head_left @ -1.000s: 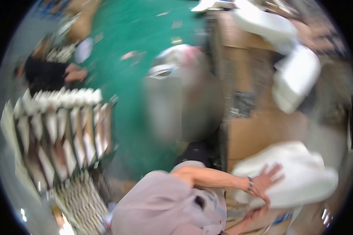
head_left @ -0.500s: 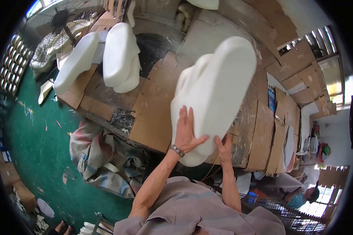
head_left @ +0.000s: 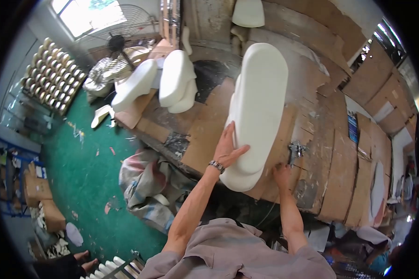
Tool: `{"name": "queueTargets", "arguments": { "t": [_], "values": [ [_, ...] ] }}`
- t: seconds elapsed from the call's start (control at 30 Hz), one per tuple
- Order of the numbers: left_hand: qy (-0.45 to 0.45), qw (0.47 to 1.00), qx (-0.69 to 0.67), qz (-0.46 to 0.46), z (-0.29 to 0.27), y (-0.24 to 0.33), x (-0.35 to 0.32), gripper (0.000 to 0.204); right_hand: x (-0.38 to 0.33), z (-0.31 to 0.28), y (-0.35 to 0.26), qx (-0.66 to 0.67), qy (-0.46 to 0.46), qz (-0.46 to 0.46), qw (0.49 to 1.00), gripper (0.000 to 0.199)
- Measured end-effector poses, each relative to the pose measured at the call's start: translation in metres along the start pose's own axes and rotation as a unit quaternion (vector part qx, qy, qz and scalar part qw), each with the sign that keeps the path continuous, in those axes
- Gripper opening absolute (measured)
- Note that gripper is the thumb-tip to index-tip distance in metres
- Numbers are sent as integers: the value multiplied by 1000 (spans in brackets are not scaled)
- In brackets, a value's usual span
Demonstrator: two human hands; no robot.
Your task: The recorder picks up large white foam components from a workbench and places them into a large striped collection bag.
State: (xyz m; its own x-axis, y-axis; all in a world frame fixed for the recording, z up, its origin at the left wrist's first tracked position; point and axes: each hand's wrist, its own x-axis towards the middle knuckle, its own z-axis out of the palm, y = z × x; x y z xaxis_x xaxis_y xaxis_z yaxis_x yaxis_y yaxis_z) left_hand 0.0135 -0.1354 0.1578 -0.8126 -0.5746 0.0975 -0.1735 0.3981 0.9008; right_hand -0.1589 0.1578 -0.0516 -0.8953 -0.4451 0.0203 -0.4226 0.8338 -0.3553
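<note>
A long white moulded foam cushion, rounded at its far end, stands tilted over the bench in front of me. Another pale layer bulges out along its left side and near end. My left hand lies against its lower left side, thumb across the face and fingers along the edge. To the right of the cushion my right hand is closed low over the bench. It is at the near end of a small silver metal tool that looks like a spray gun; a thin hose hangs below. My fingers partly hide the grip.
Cardboard sheets cover the workbench. More white foam cushions lie at its left end, near a wire fan. A crumpled woven sack sits on the green floor. A rack of rounded pieces stands far left.
My right hand has left the cushion and moved down and right to the metal tool. The cushion has turned more upright under my left hand, and the view has swung left.
</note>
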Motion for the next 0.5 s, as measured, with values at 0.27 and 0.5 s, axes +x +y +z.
{"name": "queueTargets", "arguments": {
  "t": [0.27,0.5],
  "values": [
    [29,992,101,-66,10,32,-5,95,12,-1,10,-39,138,93,985,41],
    [61,986,118,-97,-5,18,-14,97,40,-4,25,-86,36,172,981,46]
  ]
}}
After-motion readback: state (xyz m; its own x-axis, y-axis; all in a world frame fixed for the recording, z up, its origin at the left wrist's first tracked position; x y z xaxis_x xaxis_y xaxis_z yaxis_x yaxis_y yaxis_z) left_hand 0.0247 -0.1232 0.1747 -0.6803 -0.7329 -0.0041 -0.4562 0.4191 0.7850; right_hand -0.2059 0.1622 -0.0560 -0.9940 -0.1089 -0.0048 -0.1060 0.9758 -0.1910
